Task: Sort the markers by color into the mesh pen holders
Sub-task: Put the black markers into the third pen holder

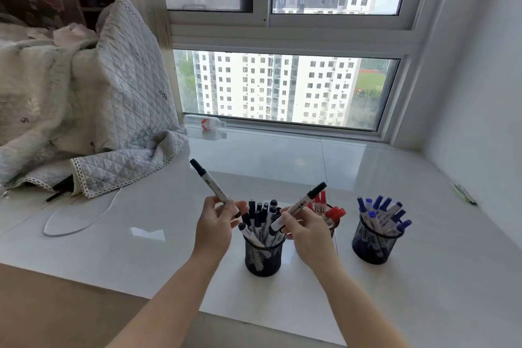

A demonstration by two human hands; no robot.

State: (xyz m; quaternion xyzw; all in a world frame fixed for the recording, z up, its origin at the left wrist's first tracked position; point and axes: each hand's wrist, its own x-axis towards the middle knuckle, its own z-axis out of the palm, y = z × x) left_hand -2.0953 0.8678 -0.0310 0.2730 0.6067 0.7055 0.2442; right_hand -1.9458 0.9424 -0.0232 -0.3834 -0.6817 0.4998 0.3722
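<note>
Three black mesh pen holders stand in a row on the white sill. The nearest holder [263, 260] is full of black-capped markers [261, 220]. Behind my right hand a second holder [332, 230] shows red-capped markers [333, 212]. The right holder [370, 246] contains blue-capped markers [381, 213]. My left hand [219, 223] pinches a black-capped marker [209, 181] that points up and left, just left of the near holder. My right hand [303, 230] grips another black-capped marker [299, 203], cap up and right, its lower end over the near holder.
A quilted grey blanket [93, 110] is heaped at the left, with a white cable [76, 223] looping from under it. A plastic bottle [206, 123] lies by the window. A small pen-like object [464, 195] rests near the right wall.
</note>
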